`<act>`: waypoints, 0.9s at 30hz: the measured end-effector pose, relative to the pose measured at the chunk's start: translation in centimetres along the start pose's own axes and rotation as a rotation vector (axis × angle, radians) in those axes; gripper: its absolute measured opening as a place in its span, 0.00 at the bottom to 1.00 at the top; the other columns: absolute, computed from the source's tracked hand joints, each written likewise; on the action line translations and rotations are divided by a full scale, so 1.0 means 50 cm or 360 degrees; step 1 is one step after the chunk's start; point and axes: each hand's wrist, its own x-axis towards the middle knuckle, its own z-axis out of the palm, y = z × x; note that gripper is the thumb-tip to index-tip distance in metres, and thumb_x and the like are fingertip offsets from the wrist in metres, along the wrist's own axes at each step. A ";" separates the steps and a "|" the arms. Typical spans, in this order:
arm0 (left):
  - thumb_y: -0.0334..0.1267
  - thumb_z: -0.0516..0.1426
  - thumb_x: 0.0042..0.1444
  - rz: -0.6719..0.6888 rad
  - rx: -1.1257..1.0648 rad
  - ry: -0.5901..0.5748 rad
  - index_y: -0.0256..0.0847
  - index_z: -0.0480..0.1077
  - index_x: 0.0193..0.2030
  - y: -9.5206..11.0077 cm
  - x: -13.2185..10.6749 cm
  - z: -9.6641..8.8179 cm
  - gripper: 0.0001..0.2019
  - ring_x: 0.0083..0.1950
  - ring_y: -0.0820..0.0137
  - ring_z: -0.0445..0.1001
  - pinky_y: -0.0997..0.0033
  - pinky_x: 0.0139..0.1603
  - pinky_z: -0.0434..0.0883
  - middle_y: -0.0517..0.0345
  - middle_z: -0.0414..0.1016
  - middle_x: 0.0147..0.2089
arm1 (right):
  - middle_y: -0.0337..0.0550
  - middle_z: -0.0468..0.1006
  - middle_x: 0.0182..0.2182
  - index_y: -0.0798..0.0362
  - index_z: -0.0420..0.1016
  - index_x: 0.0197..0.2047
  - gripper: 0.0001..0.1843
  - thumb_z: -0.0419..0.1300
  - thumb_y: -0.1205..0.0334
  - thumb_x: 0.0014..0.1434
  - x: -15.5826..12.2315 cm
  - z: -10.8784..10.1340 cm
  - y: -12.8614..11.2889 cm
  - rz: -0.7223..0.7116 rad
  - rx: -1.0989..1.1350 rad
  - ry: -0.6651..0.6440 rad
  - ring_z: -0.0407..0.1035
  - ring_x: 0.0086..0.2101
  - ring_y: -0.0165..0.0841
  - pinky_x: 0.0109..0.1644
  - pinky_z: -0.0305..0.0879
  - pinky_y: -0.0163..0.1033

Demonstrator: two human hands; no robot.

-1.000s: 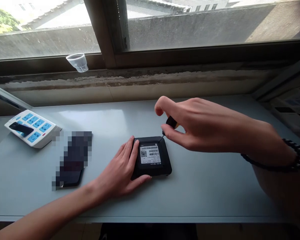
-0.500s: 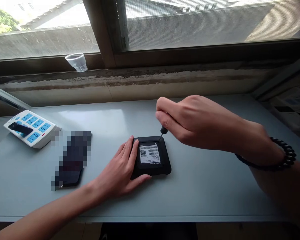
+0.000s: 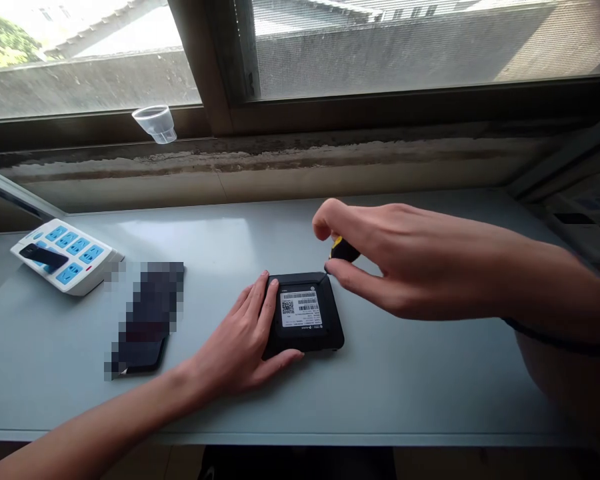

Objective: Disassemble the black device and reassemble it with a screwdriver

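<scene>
Since the earlier moment, the right grip (image 3: 405, 263) has rolled outward and the small screwdriver (image 3: 344, 251) leans more; its fingers pinch the black-and-yellow handle, with the tip at the corner of the black device (image 3: 305, 340), just left of that grip. Good work needs the tip kept straight. The left grip (image 3: 235, 340) lies spread, pressing the device on the table (image 3: 430, 400).
</scene>
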 end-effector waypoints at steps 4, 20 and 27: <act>0.59 0.48 0.71 0.0003 0.0009 0.0001 0.23 0.25 0.77 0.001 0.001 0.001 0.49 0.75 0.31 0.52 0.31 0.65 0.68 0.08 0.48 0.73 | 0.31 0.54 0.13 0.50 0.58 0.32 0.18 0.45 0.50 0.72 0.004 0.001 -0.002 0.0208 -0.0168 0.0047 0.46 0.17 0.27 0.26 0.42 0.40; 0.59 0.50 0.70 -0.0013 -0.0040 0.0002 0.25 0.25 0.77 0.000 0.001 0.003 0.50 0.76 0.31 0.52 0.30 0.66 0.67 0.12 0.46 0.75 | 0.30 0.61 0.16 0.50 0.58 0.40 0.07 0.52 0.57 0.66 0.006 -0.004 -0.018 0.0300 0.0028 0.0064 0.53 0.18 0.27 0.26 0.47 0.39; 0.59 0.49 0.70 0.0000 -0.0008 0.0000 0.23 0.26 0.77 0.001 0.002 0.001 0.49 0.76 0.31 0.52 0.31 0.65 0.68 0.10 0.48 0.73 | 0.28 0.59 0.15 0.50 0.58 0.41 0.06 0.53 0.59 0.64 0.008 -0.003 -0.022 0.0299 0.0048 0.0084 0.54 0.17 0.27 0.26 0.47 0.38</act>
